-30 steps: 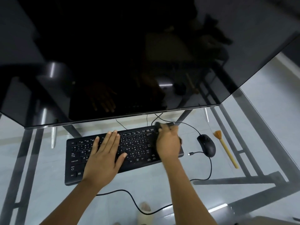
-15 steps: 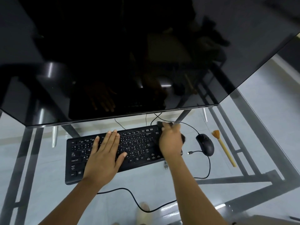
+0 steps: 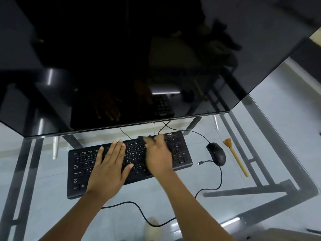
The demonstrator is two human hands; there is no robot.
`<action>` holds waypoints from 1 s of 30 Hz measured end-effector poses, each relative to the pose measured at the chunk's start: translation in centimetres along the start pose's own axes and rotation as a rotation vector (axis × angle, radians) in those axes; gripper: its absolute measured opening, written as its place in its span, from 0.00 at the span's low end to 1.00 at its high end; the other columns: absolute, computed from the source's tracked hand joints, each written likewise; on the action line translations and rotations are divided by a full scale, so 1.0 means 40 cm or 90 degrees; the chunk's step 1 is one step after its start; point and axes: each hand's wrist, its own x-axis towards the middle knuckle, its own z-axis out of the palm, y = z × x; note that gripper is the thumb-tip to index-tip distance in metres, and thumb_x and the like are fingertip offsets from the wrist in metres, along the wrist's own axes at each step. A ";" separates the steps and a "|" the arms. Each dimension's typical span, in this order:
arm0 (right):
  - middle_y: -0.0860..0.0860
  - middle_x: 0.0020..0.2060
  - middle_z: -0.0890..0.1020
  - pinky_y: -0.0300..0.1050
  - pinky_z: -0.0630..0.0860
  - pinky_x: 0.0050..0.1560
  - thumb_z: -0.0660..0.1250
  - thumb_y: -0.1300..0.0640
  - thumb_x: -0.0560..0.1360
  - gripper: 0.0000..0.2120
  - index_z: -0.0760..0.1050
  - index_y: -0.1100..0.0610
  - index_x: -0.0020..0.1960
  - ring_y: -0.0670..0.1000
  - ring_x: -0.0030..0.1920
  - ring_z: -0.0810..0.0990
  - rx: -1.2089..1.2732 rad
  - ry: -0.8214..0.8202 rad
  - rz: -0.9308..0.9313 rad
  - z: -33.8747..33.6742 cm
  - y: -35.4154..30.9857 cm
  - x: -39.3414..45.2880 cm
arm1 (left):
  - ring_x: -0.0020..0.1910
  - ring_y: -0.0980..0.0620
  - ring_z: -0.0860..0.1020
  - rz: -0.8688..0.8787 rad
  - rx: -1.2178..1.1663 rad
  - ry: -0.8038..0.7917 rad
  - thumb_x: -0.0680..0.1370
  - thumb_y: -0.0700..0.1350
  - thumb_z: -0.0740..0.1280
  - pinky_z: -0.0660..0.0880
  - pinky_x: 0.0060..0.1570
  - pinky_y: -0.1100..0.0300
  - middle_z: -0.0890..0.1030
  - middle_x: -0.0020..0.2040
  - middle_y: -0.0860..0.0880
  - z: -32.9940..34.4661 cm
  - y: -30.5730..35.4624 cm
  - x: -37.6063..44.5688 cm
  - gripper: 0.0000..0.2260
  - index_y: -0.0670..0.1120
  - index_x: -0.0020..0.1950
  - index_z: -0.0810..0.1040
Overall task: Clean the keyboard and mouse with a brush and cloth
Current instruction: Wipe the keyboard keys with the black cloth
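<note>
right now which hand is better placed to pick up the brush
Right. The right hand is over the keyboard's right half, nearer the brush lying beyond the mouse. The left hand lies flat on the keys, bracing.

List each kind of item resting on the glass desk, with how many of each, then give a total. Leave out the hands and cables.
Monitor: 1
Keyboard: 1
Mouse: 1
Brush: 1
Dark cloth, blurred under the right hand: 1
Total: 5
</note>
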 end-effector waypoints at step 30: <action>0.51 0.52 0.67 0.49 0.71 0.49 0.53 0.57 0.80 0.16 0.70 0.50 0.66 0.56 0.48 0.72 0.015 0.114 0.208 -0.089 0.204 -0.058 | 0.78 0.50 0.51 0.015 -0.021 0.024 0.82 0.61 0.45 0.49 0.74 0.45 0.57 0.78 0.46 0.007 0.001 -0.001 0.31 0.41 0.77 0.56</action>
